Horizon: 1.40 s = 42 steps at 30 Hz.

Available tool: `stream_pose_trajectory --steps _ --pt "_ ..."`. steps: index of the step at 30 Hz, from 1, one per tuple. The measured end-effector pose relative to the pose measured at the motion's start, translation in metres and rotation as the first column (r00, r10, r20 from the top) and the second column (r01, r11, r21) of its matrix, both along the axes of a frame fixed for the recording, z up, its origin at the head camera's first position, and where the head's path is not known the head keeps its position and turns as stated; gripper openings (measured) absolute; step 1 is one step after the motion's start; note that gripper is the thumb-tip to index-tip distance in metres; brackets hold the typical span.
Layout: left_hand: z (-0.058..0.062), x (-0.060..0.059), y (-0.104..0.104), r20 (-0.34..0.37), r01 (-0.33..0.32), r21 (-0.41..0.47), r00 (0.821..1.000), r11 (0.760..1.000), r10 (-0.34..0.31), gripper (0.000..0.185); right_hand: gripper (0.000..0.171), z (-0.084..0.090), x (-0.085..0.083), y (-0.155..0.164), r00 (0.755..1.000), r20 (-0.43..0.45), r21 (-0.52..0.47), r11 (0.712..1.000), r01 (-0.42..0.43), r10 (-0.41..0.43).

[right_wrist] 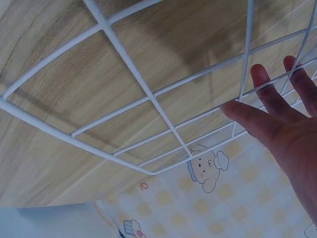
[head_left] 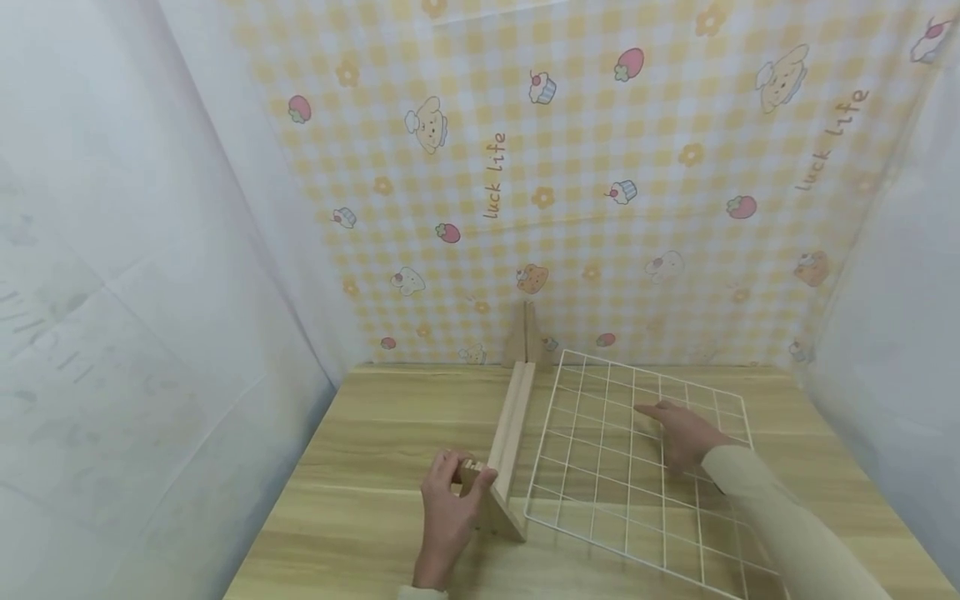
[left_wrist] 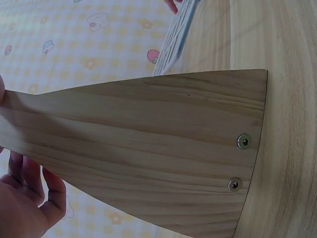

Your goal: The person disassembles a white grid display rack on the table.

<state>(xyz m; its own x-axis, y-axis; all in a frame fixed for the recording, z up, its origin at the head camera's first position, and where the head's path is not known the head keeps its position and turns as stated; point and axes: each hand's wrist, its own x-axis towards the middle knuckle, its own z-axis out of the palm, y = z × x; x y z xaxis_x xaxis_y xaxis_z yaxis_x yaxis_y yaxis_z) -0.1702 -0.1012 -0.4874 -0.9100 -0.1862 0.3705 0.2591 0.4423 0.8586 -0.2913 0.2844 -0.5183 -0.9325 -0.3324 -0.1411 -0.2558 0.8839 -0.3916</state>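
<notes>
My left hand (head_left: pixel 450 508) grips the narrow top of a wooden end panel (head_left: pixel 491 504), thumb on one side and fingers on the other. Two hex-socket screws (left_wrist: pixel 243 142) show on that panel's outer face in the left wrist view. Long wooden rails (head_left: pixel 513 425) join it to a second end panel (head_left: pixel 527 342) by the back wall. To their right, a white wire grid panel (head_left: pixel 600 450) stands tilted. My right hand (head_left: pixel 686 437) holds the grid by its wires, with fingers (right_wrist: pixel 270 96) showing behind some of them in the right wrist view.
Underneath is a wood-grain tabletop (head_left: pixel 375 433). A yellow checked cloth (head_left: pixel 570 150) with cartoon prints covers the back. White sheets hang on the left (head_left: pixel 127 292) and on the right (head_left: pixel 892 292).
</notes>
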Motion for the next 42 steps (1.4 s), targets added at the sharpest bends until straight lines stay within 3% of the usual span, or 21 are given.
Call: stream_pose_trajectory --steps 10,17,22,29,38,42 --pt "-0.003 0.004 0.007 0.027 -0.002 0.028 1.000 1.000 0.001 0.018 0.103 -0.004 -0.007 -0.004 1.000 0.005 0.051 0.999 -0.009 0.009" --pt "-0.006 0.004 0.011 -0.010 -0.013 0.014 1.000 1.000 0.013 0.018 0.097 -0.009 -0.011 -0.005 0.998 -0.029 0.084 0.995 -0.057 0.059" --pt "-0.009 0.003 0.013 -0.058 -0.012 -0.001 0.998 1.000 0.012 0.019 0.095 -0.014 -0.016 -0.004 0.998 -0.028 0.094 0.994 -0.047 0.050" --pt "-0.010 0.004 0.015 -0.067 -0.029 0.011 0.997 1.000 0.030 0.019 0.096 -0.017 -0.023 -0.006 0.997 -0.028 0.124 0.990 -0.069 0.073" --pt "-0.011 0.004 0.019 -0.117 -0.052 -0.001 0.992 0.999 0.052 0.020 0.096 -0.015 -0.025 -0.004 0.998 0.048 0.051 0.998 0.032 -0.035" --pt "-0.009 0.006 0.019 -0.109 -0.057 0.025 0.992 0.998 0.059 0.020 0.093 -0.015 -0.025 -0.007 0.998 0.056 0.034 0.999 0.040 -0.042"
